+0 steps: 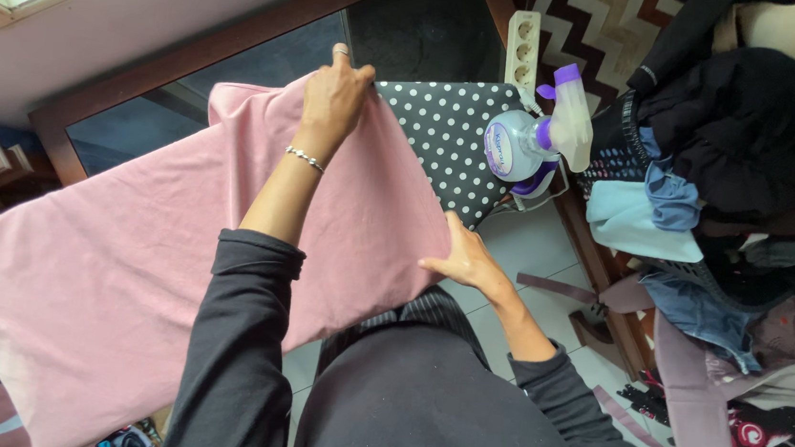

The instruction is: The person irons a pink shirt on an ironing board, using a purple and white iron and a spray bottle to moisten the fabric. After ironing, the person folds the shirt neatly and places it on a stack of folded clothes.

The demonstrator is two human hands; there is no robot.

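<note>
left hand (pixel 335 96) reaches out to the far edge of a pink cloth (pixel 126 257), fingers (pixel 340 56) closed over the cloth's top corner, pinching it; ring on one finger, silver bracelet (pixel 304 158) on the wrist. right hand (pixel 464 258) sits at the cloth's near right edge, palm flat against it, fingers stretched out and mostly tucked at the fabric edge; cannot tell if it grips or just presses. pink cloth lies spread across an ironing board (pixel 448 137) with a black white-dotted cover, draping off toward the lower left; only the board's right end shows bare. spray bottle (pixel 534 144), white and purple, rests at that end, just beside the cloth, not touching it. white power strip (pixel 522 47) behind the board. laundry basket (pixel 629 148) with a heap of dark and blue clothes (pixel 739 158) on the right, well apart from both hands. dark long sleeves on both arms. tiled floor (pixel 535 240) below.
</note>
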